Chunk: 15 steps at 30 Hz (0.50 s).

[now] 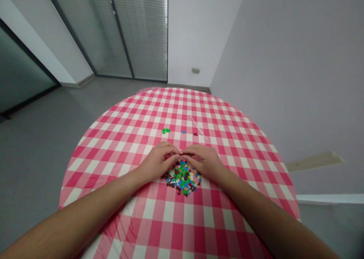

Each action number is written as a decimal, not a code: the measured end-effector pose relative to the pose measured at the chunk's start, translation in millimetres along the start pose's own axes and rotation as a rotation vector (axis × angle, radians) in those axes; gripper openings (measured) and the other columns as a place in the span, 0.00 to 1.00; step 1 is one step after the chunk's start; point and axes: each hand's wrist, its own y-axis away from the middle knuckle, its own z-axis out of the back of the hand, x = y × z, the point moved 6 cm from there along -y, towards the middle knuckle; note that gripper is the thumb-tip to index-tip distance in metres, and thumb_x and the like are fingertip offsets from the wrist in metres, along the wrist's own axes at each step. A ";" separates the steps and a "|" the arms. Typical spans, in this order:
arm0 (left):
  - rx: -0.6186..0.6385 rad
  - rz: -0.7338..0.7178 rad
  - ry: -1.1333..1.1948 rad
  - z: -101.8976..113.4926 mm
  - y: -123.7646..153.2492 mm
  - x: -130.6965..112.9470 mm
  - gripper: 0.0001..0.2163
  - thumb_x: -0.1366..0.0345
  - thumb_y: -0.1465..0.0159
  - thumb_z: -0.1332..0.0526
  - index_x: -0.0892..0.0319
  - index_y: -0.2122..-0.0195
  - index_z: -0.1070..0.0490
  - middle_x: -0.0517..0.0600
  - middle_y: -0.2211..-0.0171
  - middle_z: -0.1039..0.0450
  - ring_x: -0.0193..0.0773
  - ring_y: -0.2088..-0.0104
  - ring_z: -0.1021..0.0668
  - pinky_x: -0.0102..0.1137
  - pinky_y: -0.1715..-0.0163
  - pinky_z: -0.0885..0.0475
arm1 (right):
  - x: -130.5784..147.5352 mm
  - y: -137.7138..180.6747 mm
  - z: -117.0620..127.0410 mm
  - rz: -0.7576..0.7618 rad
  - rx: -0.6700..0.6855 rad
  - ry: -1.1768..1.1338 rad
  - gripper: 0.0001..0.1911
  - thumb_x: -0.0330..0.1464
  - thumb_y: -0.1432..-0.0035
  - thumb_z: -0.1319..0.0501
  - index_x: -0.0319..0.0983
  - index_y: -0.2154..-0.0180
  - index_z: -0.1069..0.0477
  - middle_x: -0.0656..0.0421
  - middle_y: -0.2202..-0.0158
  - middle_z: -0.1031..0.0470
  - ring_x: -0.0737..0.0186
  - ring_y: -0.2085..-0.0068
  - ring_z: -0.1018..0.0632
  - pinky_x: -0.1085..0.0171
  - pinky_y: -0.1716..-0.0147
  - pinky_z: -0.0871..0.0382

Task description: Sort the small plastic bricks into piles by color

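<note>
A heap of several small coloured pieces [182,178], green, blue, brown and yellow, lies on a round table with a red and white checked cloth [170,217]. My left hand [158,161] and my right hand [203,161] rest just beyond the heap, fingertips meeting over its far edge. A tiny piece appears pinched between the fingertips of both hands; its colour is too small to tell. Farther out on the cloth lie a small green cluster [165,130], a single blue piece [183,131] and a dark brown piece [195,134], each apart from the others.
The table's edge curves round at left, right and far side. Beyond it is grey floor [42,145], a glass partition with blinds [136,31] at the back, and a plain wall [284,81] close on the right.
</note>
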 end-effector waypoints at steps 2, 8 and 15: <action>0.015 -0.005 -0.015 -0.5 -0.9 -0.5 0.06 0.67 0.34 0.42 0.56 0.65 0.24 0.50 0.65 0.24 0.39 0.62 0.24 0.37 0.57 0.30 | 2.0 0.7 -0.4 0.063 0.009 0.048 0.09 0.32 0.36 0.40 0.39 0.59 0.22 0.55 0.63 0.18 0.62 0.61 0.19 0.64 0.59 0.26; -0.015 0.011 -0.055 2.1 -1.7 1.6 0.08 0.65 0.32 0.43 0.56 0.63 0.24 0.51 0.63 0.23 0.41 0.60 0.24 0.39 0.55 0.30 | 0.2 -0.4 1.6 0.121 0.029 0.129 0.10 0.33 0.34 0.43 0.40 0.60 0.22 0.55 0.63 0.18 0.60 0.61 0.20 0.61 0.59 0.27; -0.081 0.083 -0.070 9.3 -0.5 10.1 0.10 0.65 0.33 0.44 0.55 0.59 0.23 0.53 0.60 0.22 0.43 0.58 0.23 0.41 0.56 0.28 | -79.0 4.1 46.1 -0.452 -0.245 0.338 0.10 0.36 0.42 0.38 0.39 0.62 0.20 0.54 0.67 0.20 0.58 0.67 0.23 0.61 0.67 0.30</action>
